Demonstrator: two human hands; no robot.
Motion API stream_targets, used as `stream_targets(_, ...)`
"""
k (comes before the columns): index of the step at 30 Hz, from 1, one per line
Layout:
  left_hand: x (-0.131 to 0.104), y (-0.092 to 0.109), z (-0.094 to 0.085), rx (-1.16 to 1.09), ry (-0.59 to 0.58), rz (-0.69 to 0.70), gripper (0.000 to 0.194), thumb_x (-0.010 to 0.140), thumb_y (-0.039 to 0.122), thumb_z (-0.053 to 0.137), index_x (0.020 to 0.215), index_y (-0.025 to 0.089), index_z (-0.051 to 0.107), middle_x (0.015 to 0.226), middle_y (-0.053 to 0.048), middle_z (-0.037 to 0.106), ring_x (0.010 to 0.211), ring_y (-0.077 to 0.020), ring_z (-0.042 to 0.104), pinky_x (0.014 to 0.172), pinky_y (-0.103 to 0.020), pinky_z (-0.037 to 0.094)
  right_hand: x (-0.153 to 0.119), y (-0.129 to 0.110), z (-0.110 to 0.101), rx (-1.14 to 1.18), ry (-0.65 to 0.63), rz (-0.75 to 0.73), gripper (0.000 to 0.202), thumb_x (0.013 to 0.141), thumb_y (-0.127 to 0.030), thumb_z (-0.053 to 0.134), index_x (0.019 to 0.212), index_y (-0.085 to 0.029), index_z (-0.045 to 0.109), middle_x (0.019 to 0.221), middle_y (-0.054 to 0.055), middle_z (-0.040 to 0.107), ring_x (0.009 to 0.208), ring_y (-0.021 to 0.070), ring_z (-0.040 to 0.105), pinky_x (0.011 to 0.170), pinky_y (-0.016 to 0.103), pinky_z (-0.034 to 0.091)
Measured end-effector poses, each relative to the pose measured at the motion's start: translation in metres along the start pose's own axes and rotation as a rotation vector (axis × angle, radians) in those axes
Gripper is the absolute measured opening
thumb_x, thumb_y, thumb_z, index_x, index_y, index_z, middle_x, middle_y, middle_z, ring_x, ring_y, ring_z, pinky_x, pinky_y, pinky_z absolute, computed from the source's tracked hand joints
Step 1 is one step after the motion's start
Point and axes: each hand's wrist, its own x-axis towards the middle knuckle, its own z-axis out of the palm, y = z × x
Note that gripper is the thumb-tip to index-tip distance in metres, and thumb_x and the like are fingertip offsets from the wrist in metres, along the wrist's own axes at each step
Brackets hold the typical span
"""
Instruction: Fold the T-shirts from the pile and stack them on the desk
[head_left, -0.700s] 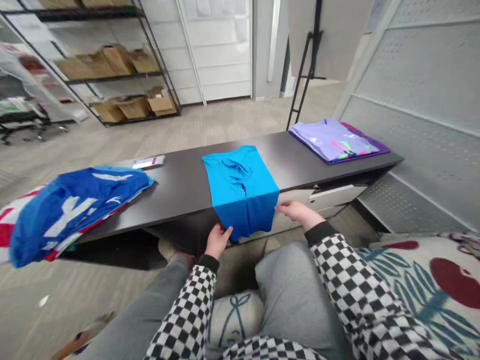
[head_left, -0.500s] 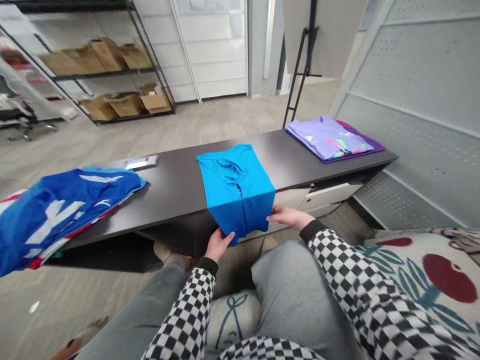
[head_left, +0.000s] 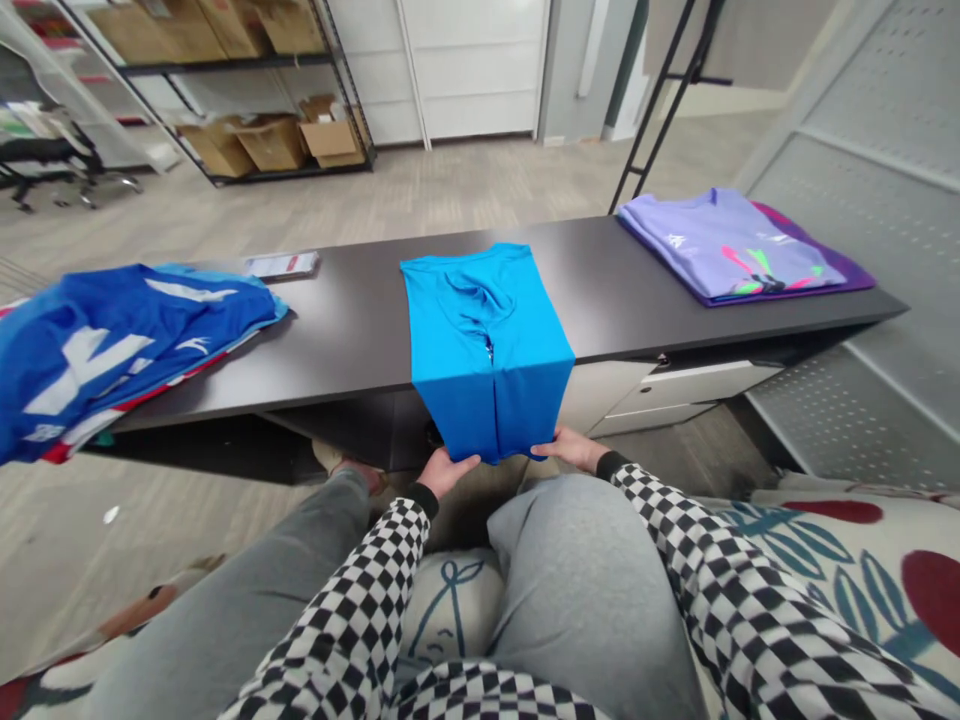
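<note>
A bright blue shirt [head_left: 491,330] lies partly folded on the dark table, its collar opening facing up and a seam running down its middle. Its near part hangs over the table's front edge. My left hand [head_left: 448,470] pinches the lower left corner of the hanging cloth, thumb on top. At the lower right corner, my right hand [head_left: 574,448] grips the hem between thumb and fingers. The fingers behind the cloth are partly hidden.
The dark table [head_left: 352,330] has white drawers [head_left: 682,388] below. Blue printed jerseys [head_left: 150,340] drape over its left end; a flat packet [head_left: 283,265] lies behind them. Folded purple shirts [head_left: 739,250] are at right. Cardboard boxes [head_left: 274,142] sit on a shelf beyond.
My right hand has moved from the shirt's right side down to its lower corner. The hanging part now looks straighter and flatter. The view has tilted downward.
</note>
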Motion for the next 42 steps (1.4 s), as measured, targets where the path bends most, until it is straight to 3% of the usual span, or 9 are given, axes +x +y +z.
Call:
stream_targets(6, -0.016, -0.029, 0.014, -0.037, 0.013, -0.082, 0.070, 0.072, 0.074, 0.095, 0.107, 0.013, 0.087, 0.117, -0.020, 0.089, 0.119, -0.0404, 0.082, 0.120, -0.057, 0.058, -0.007, 0.035, 0.005, 0.006, -0.055, 0.049, 0.065, 0.056, -0.070, 0.107, 0.095, -0.021, 0.086, 0.102, 0.006, 0.088, 0.107, 0.0306, 0.078, 0.119, 0.053, 0.057)
stream_targets(10, -0.030, -0.016, 0.011, -0.082, 0.018, -0.117, 0.061, 0.077, 0.073, 0.093, 0.099, 0.017, 0.081, 0.099, -0.014, 0.087, 0.103, -0.0321, 0.083, 0.096, -0.045, 0.067, -0.029, 0.026, 0.011, 0.114, -0.075, 0.126, 0.067, 0.059, -0.070, 0.107, 0.095, -0.020, 0.084, 0.096, 0.005, 0.087, 0.093, 0.0264, 0.079, 0.104, 0.047, 0.063)
stream_targets(14, -0.049, 0.030, 0.009, -0.136, 0.004, -0.161, 0.062, 0.082, 0.074, 0.092, 0.102, 0.017, 0.074, 0.081, -0.009, 0.080, 0.068, -0.0224, 0.076, 0.057, -0.030, 0.057, -0.058, -0.022, 0.013, 0.274, -0.010, 0.126, 0.049, 0.073, -0.049, 0.106, 0.101, -0.018, 0.080, 0.092, 0.007, 0.085, 0.079, 0.0215, 0.078, 0.083, 0.037, 0.066)
stream_targets(21, -0.112, 0.148, 0.030, -0.471, 0.243, -0.105, 0.060, 0.084, 0.044, 0.099, 0.127, 0.020, 0.065, 0.091, -0.005, 0.079, 0.067, -0.0182, 0.077, 0.057, -0.027, 0.059, -0.128, -0.130, 0.041, 0.371, 0.336, 0.005, 0.085, 0.084, -0.021, 0.091, 0.162, -0.025, 0.056, 0.074, -0.002, 0.074, 0.053, 0.0174, 0.066, 0.043, 0.023, 0.039)
stream_targets(26, -0.159, 0.215, 0.020, -0.470, 0.186, 0.073, 0.061, 0.086, 0.046, 0.093, 0.137, 0.021, 0.071, 0.089, -0.003, 0.077, 0.068, -0.0191, 0.076, 0.063, -0.031, 0.063, -0.179, -0.178, 0.064, 0.315, 0.228, -0.239, 0.052, 0.083, -0.047, 0.098, 0.124, -0.020, 0.082, 0.092, 0.008, 0.082, 0.076, 0.0234, 0.079, 0.055, 0.027, 0.052)
stream_targets(29, -0.179, 0.244, -0.006, -0.274, 0.041, 0.189, 0.037, 0.086, 0.041, 0.087, 0.116, 0.021, 0.081, 0.095, -0.007, 0.081, 0.080, -0.0227, 0.079, 0.074, -0.036, 0.068, -0.201, -0.198, 0.062, 0.207, 0.162, -0.380, 0.054, 0.084, -0.060, 0.099, 0.122, -0.023, 0.086, 0.104, 0.012, 0.085, 0.091, 0.0285, 0.081, 0.069, 0.035, 0.061)
stream_targets(33, -0.191, 0.277, -0.049, 0.311, -0.081, 0.483, 0.053, 0.092, 0.025, 0.075, 0.144, 0.030, 0.082, 0.128, -0.009, 0.086, 0.109, -0.0277, 0.082, 0.100, -0.040, 0.069, -0.219, -0.222, 0.052, -0.059, 0.087, -0.496, 0.069, 0.076, -0.045, 0.107, 0.139, -0.033, 0.083, 0.104, 0.006, 0.085, 0.083, 0.0236, 0.076, 0.073, 0.036, 0.064)
stream_targets(38, -0.168, 0.294, -0.078, 0.838, 0.010, 0.820, 0.073, 0.095, 0.007, 0.058, 0.158, 0.038, 0.075, 0.117, -0.004, 0.086, 0.108, -0.0228, 0.081, 0.102, -0.034, 0.065, -0.215, -0.254, 0.042, -0.373, 0.201, -0.591, 0.042, 0.089, -0.034, 0.087, 0.131, -0.031, 0.087, 0.095, 0.004, 0.085, 0.077, 0.0227, 0.076, 0.067, 0.033, 0.061)
stream_targets(42, -0.138, 0.306, -0.083, 0.810, 0.124, 0.850, 0.046, 0.098, 0.016, 0.063, 0.133, 0.033, 0.088, 0.105, -0.005, 0.086, 0.099, -0.0242, 0.081, 0.095, -0.035, 0.064, -0.194, -0.283, 0.030, -0.561, 0.352, -0.654, 0.033, 0.093, -0.035, 0.077, 0.122, -0.030, 0.091, 0.078, 0.003, 0.082, 0.069, 0.0251, 0.075, 0.066, 0.036, 0.062)
